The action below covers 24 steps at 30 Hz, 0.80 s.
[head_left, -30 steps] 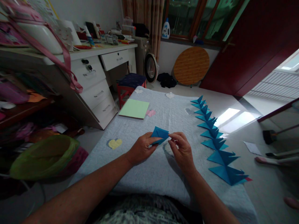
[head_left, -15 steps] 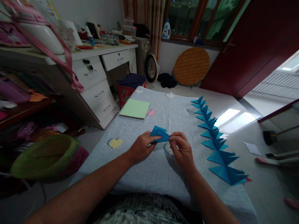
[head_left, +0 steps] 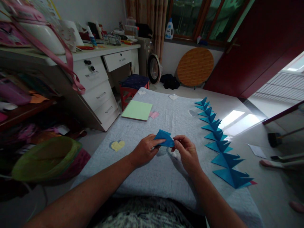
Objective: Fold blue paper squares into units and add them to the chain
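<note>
A piece of folded blue origami paper [head_left: 163, 136] is held above the cloth-covered table [head_left: 152, 177]. My left hand [head_left: 147, 149] pinches its left side, thumb and fingers closed on it. At the paper's right tip, my right hand [head_left: 186, 152] has its thumb and fingertips pressed together on the point. Along the table's right side runs a row of several folded blue origami pieces [head_left: 220, 145], set one behind another. A stack of light green paper [head_left: 137, 110] lies farther off on the left part of the table.
Left of the table stands a bin with a yellow-green liner [head_left: 45, 158]. Behind it is a white desk with drawers [head_left: 91, 82]. A red stool with a dark cushion [head_left: 134, 82] touches the far-left area, and a round wooden board [head_left: 195, 67] leans on the wall.
The folded blue paper has shifted slightly right and down in my left hand. My right hand's fingers have changed their pose at the paper's right tip.
</note>
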Each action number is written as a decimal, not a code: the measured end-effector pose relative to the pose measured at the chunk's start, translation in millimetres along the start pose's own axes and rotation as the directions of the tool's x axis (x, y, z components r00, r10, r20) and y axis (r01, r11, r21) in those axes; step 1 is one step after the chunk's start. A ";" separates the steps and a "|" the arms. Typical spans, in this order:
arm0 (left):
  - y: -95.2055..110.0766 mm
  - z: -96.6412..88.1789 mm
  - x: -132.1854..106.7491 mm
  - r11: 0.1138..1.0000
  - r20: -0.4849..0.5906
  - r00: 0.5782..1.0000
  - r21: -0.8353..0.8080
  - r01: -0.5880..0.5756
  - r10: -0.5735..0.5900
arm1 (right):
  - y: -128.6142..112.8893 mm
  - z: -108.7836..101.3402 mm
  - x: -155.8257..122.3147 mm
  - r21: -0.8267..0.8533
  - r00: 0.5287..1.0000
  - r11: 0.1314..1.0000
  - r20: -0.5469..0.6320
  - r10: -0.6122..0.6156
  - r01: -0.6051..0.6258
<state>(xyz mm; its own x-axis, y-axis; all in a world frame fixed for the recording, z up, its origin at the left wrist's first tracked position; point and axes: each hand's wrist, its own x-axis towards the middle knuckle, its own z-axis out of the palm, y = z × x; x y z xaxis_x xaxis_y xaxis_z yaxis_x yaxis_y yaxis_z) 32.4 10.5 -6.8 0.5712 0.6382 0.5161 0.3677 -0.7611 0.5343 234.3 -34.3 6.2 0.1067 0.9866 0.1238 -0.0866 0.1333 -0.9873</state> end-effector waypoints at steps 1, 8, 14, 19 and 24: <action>0.3 0.2 -0.3 1.000 0.012 1.000 0.014 -0.014 0.014 | 0.0 -0.2 -0.4 0.006 0.999 0.999 0.014 0.033 -0.033; 4.4 -2.1 0.0 0.983 0.112 0.982 0.093 -0.161 0.150 | 4.1 -1.3 0.0 -0.013 0.966 0.968 0.049 0.253 -0.253; 10.2 -3.9 1.9 0.958 0.134 0.960 0.114 -0.262 0.247 | 3.9 0.6 3.5 -0.082 0.957 0.955 0.023 0.288 -0.286; 10.5 -2.0 1.3 0.945 0.132 0.951 0.141 -0.296 0.278 | 9.7 -0.6 4.8 -0.136 0.962 0.954 0.011 0.272 -0.268; 10.0 1.5 0.4 0.938 0.110 0.946 0.136 -0.318 0.304 | 14.5 -1.2 5.5 -0.180 0.976 0.959 -0.025 0.216 -0.217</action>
<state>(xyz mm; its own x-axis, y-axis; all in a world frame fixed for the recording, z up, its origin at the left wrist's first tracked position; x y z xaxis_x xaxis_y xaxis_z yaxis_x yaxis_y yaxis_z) 37.4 3.0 -2.2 0.7332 0.3595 0.5772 0.2636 -0.9327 0.2461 234.8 -27.1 -7.6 0.1100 0.9894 -0.0950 0.0719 -0.1032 -0.9921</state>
